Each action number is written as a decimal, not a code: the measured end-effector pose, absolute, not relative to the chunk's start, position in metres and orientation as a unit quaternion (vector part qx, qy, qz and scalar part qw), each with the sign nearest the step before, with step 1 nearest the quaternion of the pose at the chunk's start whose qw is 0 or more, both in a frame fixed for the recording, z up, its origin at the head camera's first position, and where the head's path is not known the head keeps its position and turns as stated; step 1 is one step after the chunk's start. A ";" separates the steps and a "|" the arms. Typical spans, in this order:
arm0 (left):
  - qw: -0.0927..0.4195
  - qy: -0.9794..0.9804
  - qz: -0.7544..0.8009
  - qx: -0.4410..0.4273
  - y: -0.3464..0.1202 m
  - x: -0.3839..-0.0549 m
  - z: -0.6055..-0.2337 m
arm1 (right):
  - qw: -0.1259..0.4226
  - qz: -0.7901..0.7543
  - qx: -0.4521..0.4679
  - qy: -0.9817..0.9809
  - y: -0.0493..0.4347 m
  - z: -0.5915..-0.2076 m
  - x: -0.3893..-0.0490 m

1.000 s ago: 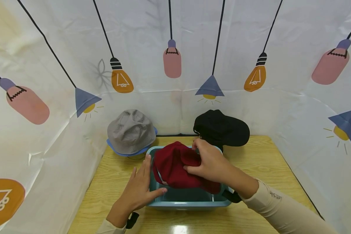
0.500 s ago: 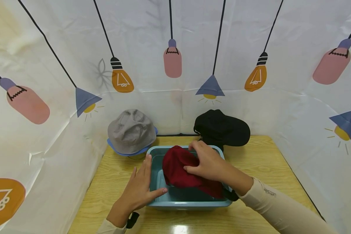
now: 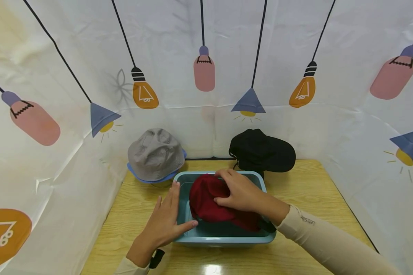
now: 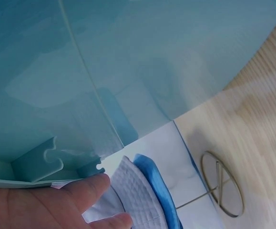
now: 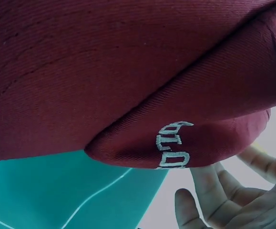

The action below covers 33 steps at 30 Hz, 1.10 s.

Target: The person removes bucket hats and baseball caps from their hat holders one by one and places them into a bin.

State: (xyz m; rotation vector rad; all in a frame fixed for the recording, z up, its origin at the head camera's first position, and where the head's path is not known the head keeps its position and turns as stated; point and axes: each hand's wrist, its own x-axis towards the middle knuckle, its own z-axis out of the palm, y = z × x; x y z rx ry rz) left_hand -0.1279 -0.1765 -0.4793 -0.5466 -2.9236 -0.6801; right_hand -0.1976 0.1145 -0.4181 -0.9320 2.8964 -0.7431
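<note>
A dark red baseball cap (image 3: 210,206), with pale embroidered lettering visible in the right wrist view, lies inside a blue-green plastic bin (image 3: 223,240). My right hand (image 3: 242,193) grips the cap's crown from above, thumb on the near side and fingers over the far side. The cap's brim points to the near right, partly under my wrist. My left hand (image 3: 163,219) rests against the bin's left rim, fingers straight and thumb spread over the near-left corner. The left wrist view shows its fingertips near the bin's edge.
Behind the bin at left, a grey bucket hat (image 3: 156,154) with a blue edge beneath sits on a wire stand (image 4: 221,183). A black cap (image 3: 259,151) stands at the back right. A wooden table (image 3: 309,187) lies below, with lamp-patterned cloth (image 3: 213,126) behind.
The red cap has gone lower into the bin, and its left side has shifted inward. My right hand has moved slightly down and left with it. The left hand has stayed in place.
</note>
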 end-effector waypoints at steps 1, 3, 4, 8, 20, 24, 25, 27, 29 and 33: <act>0.045 -0.957 -0.222 -0.179 -0.176 -0.128 -0.479 | 0.008 -0.234 -0.300 0.925 0.114 -0.419 -0.198; 0.045 -0.958 -0.221 -0.179 -0.176 -0.128 -0.480 | 0.014 -0.226 -0.308 0.924 0.113 -0.421 -0.200; 0.044 -0.958 -0.221 -0.179 -0.177 -0.128 -0.480 | 0.019 -0.222 -0.312 0.924 0.112 -0.422 -0.201; 0.041 -0.958 -0.221 -0.175 -0.177 -0.128 -0.480 | 0.028 -0.200 -0.328 0.923 0.109 -0.426 -0.206; 0.035 -0.959 -0.221 -0.174 -0.176 -0.128 -0.480 | 0.019 -0.119 -0.360 0.925 0.098 -0.436 -0.207; 0.040 -0.959 -0.218 -0.176 -0.176 -0.128 -0.480 | 0.023 -0.095 -0.366 0.925 0.095 -0.441 -0.207; 0.038 -0.959 -0.219 -0.176 -0.176 -0.128 -0.480 | 0.025 -0.091 -0.368 0.925 0.094 -0.442 -0.207; 0.040 -0.958 -0.220 -0.177 -0.176 -0.128 -0.480 | 0.027 -0.088 -0.372 0.923 0.093 -0.444 -0.207; 0.038 -0.958 -0.223 -0.177 -0.176 -0.128 -0.480 | 0.028 -0.086 -0.376 0.922 0.092 -0.446 -0.208; 0.035 -0.957 -0.227 -0.177 -0.176 -0.127 -0.480 | 0.034 -0.080 -0.384 0.919 0.090 -0.450 -0.211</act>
